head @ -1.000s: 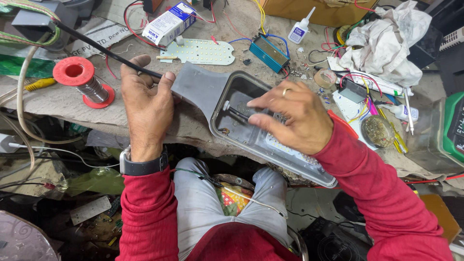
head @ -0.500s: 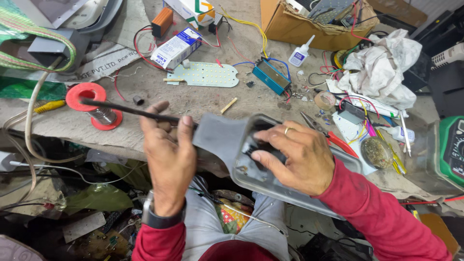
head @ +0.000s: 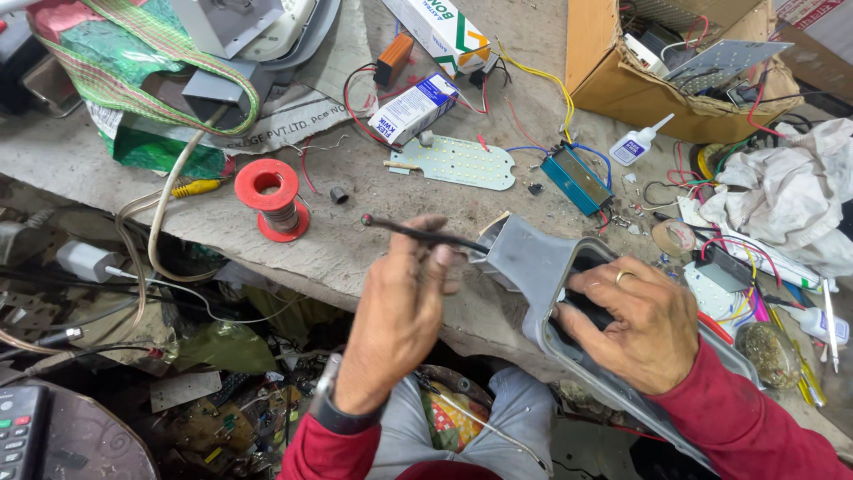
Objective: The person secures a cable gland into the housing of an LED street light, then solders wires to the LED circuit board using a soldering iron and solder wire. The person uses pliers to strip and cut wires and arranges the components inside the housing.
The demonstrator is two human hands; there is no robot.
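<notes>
Cable-feeding is the step in hand, by my reading: the left hand (head: 400, 324) is clenched around a thin black cable (head: 418, 233) whose free tip points left over the counter (head: 373, 240), while the other end runs into the narrow neck of a grey lamp housing (head: 542, 276). The right hand (head: 644, 324) has its fingers curled down inside the housing's open cavity, gripping the rim and steadying the shell — it lies tilted across the counter edge and the person's lap. The next move likely calls for holding the shell firm while the cable is worked through the neck without kinking.

Packages sit further back. A white-and-blue rectangular carton (head: 416, 108) lies just behind a white LED board (head: 455, 163); a longer white box with green and orange marks (head: 437, 31) lies near the top edge. A small white glue bottle with a blue label (head: 635, 145) leans by the brown cardboard box (head: 613, 80) — full of parts. A red solder spool (head: 271, 197) stands left of the cable tip, and a green-striped bag (head: 133, 62) fills the far left corner.
</notes>
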